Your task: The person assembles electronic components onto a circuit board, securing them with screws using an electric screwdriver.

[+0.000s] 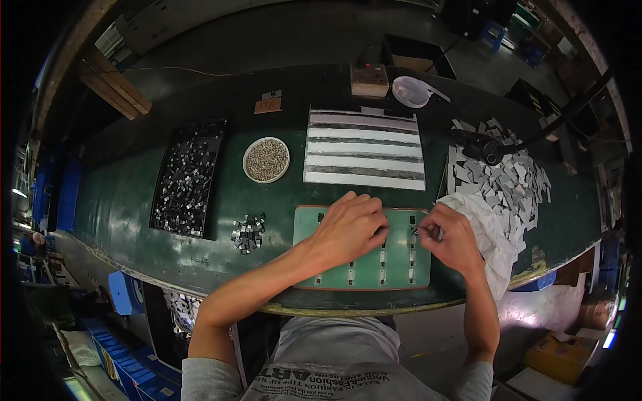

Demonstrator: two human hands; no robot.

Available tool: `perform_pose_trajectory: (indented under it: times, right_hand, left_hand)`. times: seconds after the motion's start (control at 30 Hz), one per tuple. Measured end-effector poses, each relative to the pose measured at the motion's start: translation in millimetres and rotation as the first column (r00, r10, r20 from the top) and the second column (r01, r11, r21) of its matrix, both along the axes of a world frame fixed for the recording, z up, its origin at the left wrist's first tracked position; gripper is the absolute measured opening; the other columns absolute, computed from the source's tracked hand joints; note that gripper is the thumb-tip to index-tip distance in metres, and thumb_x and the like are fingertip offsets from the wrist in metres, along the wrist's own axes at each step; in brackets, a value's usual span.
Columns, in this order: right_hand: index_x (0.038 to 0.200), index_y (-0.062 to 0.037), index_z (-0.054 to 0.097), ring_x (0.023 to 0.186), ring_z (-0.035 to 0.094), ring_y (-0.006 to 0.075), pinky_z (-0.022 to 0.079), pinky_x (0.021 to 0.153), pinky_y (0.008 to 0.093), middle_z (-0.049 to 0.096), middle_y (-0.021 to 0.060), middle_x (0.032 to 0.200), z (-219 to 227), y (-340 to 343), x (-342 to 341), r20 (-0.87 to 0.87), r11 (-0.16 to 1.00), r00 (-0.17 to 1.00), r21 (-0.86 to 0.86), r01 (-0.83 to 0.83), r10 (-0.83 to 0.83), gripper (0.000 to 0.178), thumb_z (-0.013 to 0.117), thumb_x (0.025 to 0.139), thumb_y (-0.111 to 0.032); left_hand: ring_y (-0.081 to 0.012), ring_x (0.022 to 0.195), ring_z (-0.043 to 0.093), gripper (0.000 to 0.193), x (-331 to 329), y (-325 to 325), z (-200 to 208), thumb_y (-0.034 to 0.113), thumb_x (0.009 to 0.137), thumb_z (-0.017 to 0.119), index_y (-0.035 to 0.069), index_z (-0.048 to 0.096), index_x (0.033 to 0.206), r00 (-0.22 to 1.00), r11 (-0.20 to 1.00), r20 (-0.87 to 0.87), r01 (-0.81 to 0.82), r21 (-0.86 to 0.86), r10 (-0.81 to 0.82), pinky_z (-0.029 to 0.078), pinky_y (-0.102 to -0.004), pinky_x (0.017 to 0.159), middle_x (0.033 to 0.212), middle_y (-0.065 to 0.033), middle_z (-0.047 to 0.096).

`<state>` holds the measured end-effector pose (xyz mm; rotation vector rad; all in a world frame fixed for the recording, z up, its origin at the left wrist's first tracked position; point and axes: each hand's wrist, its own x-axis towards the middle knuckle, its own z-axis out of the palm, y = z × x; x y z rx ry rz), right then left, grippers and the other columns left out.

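Note:
A green board (pixel 364 267) with an orange-brown edge lies near the table's front edge, carrying rows of small black-and-silver parts (pixel 382 257). Over its upper middle is my left hand (pixel 354 230), fingers curled together; whatever they hold is hidden. My right hand (pixel 451 237) is at the board's right edge, thumb and fingers pinched beside the right-hand row of parts. Something small and greyish shows between those fingers, too small to name. Left of the board, a small pile of black-and-silver parts (pixel 248 234) rests on the table.
A black tray (pixel 215 144) of small parts and a white round dish (pixel 269 180) of metallic pieces stand left. Beyond the board lies a panel of white strips (pixel 364 178). A white cloth (pixel 491 250), a heap of grey plates (pixel 518 177) and a lamp head (pixel 491 152) occupy the right.

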<state>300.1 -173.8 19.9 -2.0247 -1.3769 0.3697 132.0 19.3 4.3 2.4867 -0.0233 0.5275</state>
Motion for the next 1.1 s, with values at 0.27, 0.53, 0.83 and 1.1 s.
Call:
perform_pose_trajectory:
  times: [0.27,0.53,0.83,1.1]
  right_hand:
    - [0.081,-0.0084,0.066,0.07,0.06,0.0261,0.05,0.064,0.0376,0.058,0.004,0.081,-5.9,-4.7,-16.4,0.367,0.996,0.93,0.071,-0.055,0.025,0.016,0.077,0.071,-0.003]
    - [0.086,-0.0079,0.073,0.07,0.056,0.0275,0.049,0.065,0.0383,0.061,0.0039,0.081,3.4,-15.5,-19.5,0.356,0.983,0.923,0.054,-0.176,0.146,0.017,0.082,0.072,-0.004]
    - [0.09,-0.006,0.076,0.073,0.059,0.0287,0.049,0.067,0.0394,0.064,0.0055,0.082,7.5,-11.3,-19.2,0.319,0.988,0.936,-0.002,-0.156,0.148,0.013,0.078,0.078,-0.007]
    - [0.098,-0.0033,0.072,0.078,0.068,0.0324,0.054,0.068,0.042,0.065,0.0097,0.09,4.9,57.7,11.8,0.185,0.997,0.982,0.07,0.028,-0.041,0.012,0.072,0.087,-0.007]
  left_hand:
    - [-0.0185,0.081,0.058,0.009,-8.1,-19.9,-4.3,0.013,0.074,0.076,0.01,0.067,0.077,0.998,0.934,0.056,-0.022,0.356,0.002,0.043,-0.0347,0.074,0.083,-0.0017,0.057]
    - [-0.0166,0.082,0.058,0.005,-18.6,-26.8,-1.3,0.014,0.073,0.07,0.013,0.067,0.077,0.999,0.937,0.044,-0.018,0.348,0.003,0.043,-0.0329,0.074,0.086,0.0001,0.056]
    - [-0.0189,0.086,0.061,0.005,-15.4,-27.1,2.4,0.016,0.08,0.073,0.012,0.071,0.077,0.994,0.937,-0.079,-0.04,0.346,0.072,0.043,-0.0371,0.08,0.088,-0.0018,0.059]
    - [-0.0287,0.086,0.064,0.009,25.4,40.6,18.0,0.015,0.083,0.074,0.007,0.075,0.086,0.992,0.99,-0.077,-0.09,0.11,0.099,0.046,-0.0425,0.079,0.088,-0.0081,0.064]
